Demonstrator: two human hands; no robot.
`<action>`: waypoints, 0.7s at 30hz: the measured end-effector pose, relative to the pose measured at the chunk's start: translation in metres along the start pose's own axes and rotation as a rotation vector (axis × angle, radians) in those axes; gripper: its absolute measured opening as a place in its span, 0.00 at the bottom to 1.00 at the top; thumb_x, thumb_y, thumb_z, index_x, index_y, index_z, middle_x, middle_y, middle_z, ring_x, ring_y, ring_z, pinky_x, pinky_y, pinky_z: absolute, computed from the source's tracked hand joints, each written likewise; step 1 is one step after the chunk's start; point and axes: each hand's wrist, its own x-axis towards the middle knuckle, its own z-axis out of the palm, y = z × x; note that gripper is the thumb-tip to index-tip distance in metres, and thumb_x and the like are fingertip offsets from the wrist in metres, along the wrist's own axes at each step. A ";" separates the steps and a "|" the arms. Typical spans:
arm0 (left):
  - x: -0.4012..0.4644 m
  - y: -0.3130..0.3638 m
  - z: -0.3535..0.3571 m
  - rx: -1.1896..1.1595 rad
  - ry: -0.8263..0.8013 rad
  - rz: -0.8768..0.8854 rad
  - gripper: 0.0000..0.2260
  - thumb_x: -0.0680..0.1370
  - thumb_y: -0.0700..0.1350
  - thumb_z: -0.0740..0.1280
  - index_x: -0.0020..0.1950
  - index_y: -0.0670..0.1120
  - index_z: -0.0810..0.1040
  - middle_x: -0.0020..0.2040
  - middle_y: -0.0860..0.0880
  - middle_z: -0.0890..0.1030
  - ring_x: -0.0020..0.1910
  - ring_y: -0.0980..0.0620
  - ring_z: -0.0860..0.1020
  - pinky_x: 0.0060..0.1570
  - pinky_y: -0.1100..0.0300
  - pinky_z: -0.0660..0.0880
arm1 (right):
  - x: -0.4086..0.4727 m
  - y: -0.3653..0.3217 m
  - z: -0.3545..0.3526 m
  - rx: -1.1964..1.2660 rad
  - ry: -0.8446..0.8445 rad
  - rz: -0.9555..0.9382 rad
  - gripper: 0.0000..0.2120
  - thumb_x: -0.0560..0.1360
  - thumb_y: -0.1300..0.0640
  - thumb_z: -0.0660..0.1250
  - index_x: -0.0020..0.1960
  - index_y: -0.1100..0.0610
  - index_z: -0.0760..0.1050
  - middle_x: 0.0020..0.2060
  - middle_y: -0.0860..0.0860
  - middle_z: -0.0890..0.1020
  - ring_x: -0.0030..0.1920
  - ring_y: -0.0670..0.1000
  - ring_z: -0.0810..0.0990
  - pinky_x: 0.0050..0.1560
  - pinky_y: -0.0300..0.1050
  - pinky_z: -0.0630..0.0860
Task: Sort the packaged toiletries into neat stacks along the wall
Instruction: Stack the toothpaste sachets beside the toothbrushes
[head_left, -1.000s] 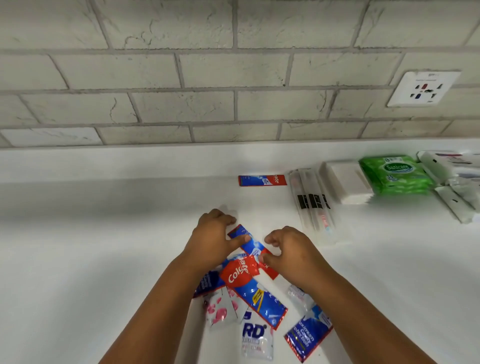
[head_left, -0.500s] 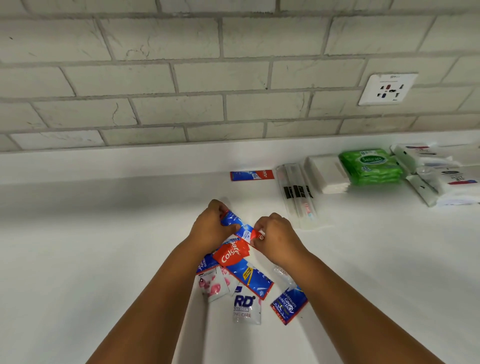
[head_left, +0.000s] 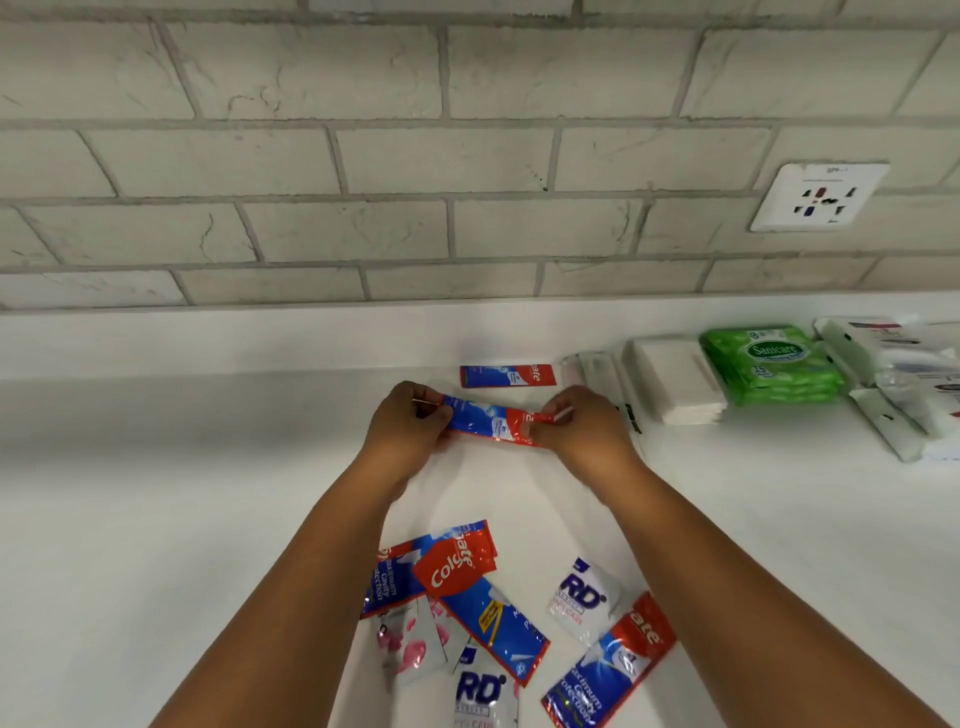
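A grey brick wall (head_left: 363, 171) stands behind the white desk (head_left: 156, 493). The left hand (head_left: 410, 434) and right hand (head_left: 584, 431) each pinch one end of a thin red-and-blue toothpaste packet (head_left: 491, 423), far from the messy pile. It looks light, floppy and slippery, so the ends seem the best places to hold.

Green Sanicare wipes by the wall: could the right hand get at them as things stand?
Probably not at once: the right hand and the left hand both pinch a toothpaste sachet. The path to the green wipes pack looks free once it lets go.
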 end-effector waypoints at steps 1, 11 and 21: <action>0.009 0.004 0.004 0.013 0.029 0.008 0.06 0.77 0.42 0.68 0.52 0.44 0.73 0.47 0.47 0.79 0.44 0.51 0.81 0.45 0.56 0.81 | 0.011 -0.003 -0.003 -0.026 0.027 -0.008 0.14 0.68 0.51 0.76 0.45 0.54 0.73 0.41 0.47 0.78 0.41 0.47 0.79 0.35 0.38 0.72; 0.073 0.021 0.041 0.075 0.199 0.019 0.05 0.73 0.41 0.72 0.46 0.46 0.79 0.44 0.52 0.81 0.44 0.53 0.78 0.40 0.64 0.74 | 0.088 -0.006 -0.001 -0.339 0.159 -0.091 0.13 0.73 0.51 0.69 0.54 0.54 0.70 0.47 0.50 0.80 0.46 0.53 0.79 0.41 0.45 0.73; 0.086 0.011 0.049 0.250 0.194 0.077 0.04 0.73 0.42 0.71 0.47 0.47 0.80 0.43 0.53 0.79 0.44 0.54 0.76 0.44 0.64 0.69 | 0.110 0.002 0.008 -0.712 0.170 -0.213 0.09 0.73 0.49 0.67 0.50 0.52 0.73 0.44 0.50 0.79 0.42 0.52 0.77 0.37 0.44 0.72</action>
